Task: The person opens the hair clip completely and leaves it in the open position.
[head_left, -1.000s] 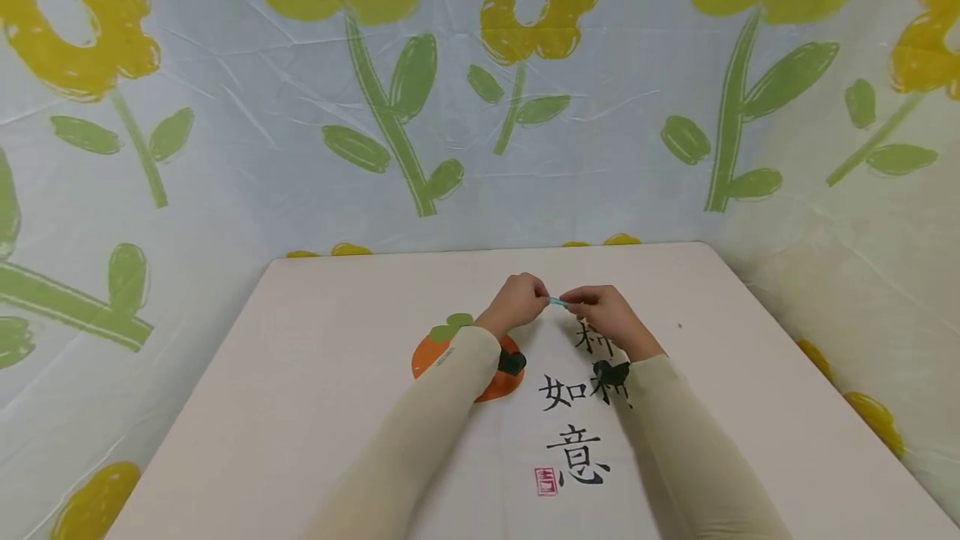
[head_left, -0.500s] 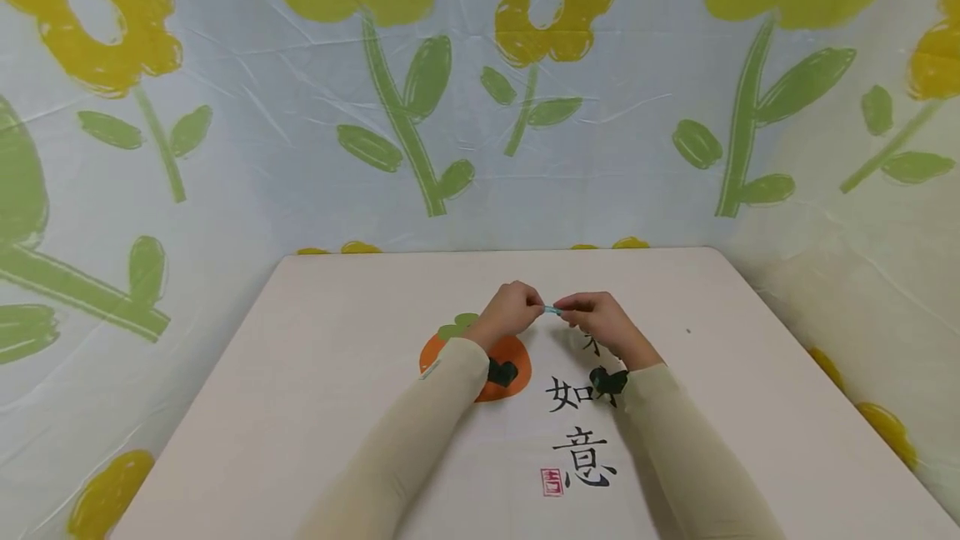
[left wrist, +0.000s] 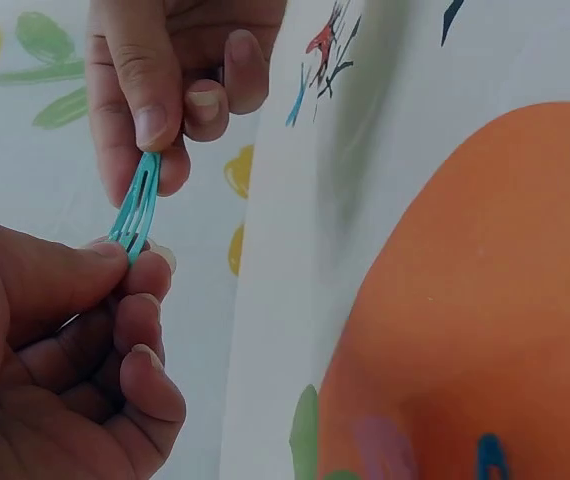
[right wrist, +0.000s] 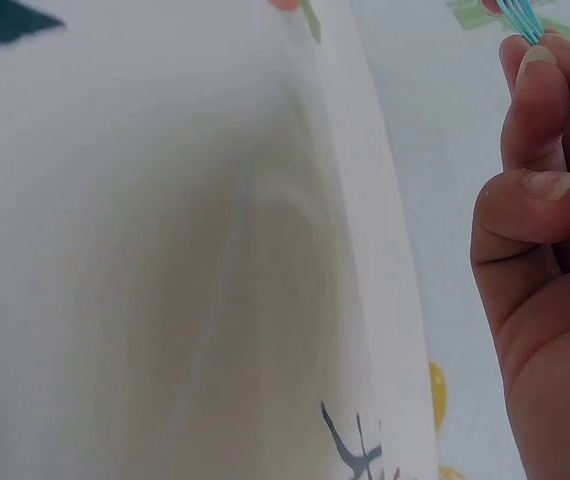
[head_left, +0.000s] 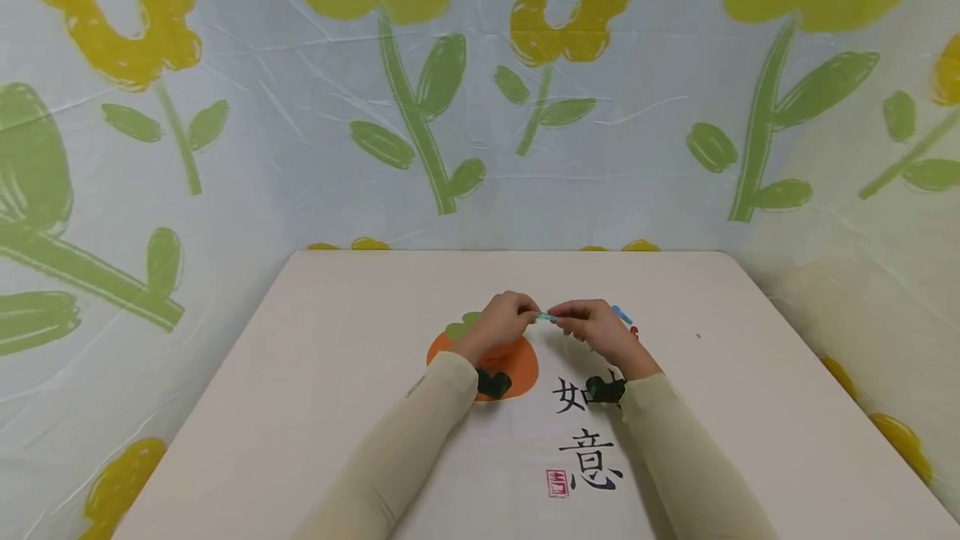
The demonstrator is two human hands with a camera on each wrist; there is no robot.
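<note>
Left hand's grip: (head_left: 500, 322) thumb and finger pinching one end of the turquoise clip (head_left: 547, 317).
Right hand's grip: (head_left: 596, 325) pinching the clip's other end.
Clip's place: between the hands, lifted, below and right of centre in the head view.
Clip's progress: already in hand; whether snapped or sprung, cannot tell; letting go appears left to do.
Worktop: (head_left: 352, 357) orange print (head_left: 521, 369) near centre, black lettering (head_left: 588, 467) lower right.

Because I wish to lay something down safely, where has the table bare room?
A wide plain patch of table lies left of the left sleeve and the orange fruit print; another lies between the right sleeve and the table's right edge. Crowded: the middle, where the left hand and right hand pinch the teal clip.
</note>
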